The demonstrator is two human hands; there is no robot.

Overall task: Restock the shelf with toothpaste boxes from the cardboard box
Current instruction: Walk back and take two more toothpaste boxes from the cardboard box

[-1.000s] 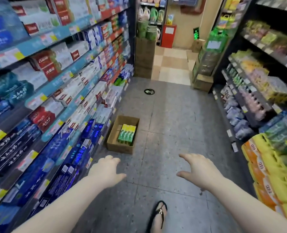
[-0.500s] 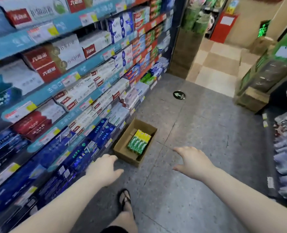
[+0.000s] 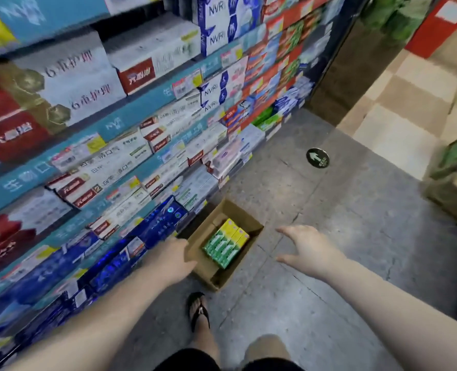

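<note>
An open brown cardboard box (image 3: 244,223) sits on the grey floor against the foot of the shelf. Inside it lie several green and yellow toothpaste boxes (image 3: 226,243), side by side. My left hand (image 3: 171,259) hovers over the box's near left corner, fingers loosely curled and empty. To the right of the box, above the floor, my right hand (image 3: 309,249) spreads its fingers and holds nothing. The shelf (image 3: 109,127) fills the left side, packed with red, white and blue toothpaste cartons on teal-edged tiers.
My foot in a black sandal (image 3: 199,311) stands just in front of the box. A round floor sticker with an arrow (image 3: 317,158) lies further down the aisle. Stacked crates (image 3: 454,188) stand at the right edge. Tiled floor begins beyond the shelf's end.
I have walked closer to the cardboard box, which now lies right under my hands. Both hands stay empty; the left one now overlaps the box's corner.
</note>
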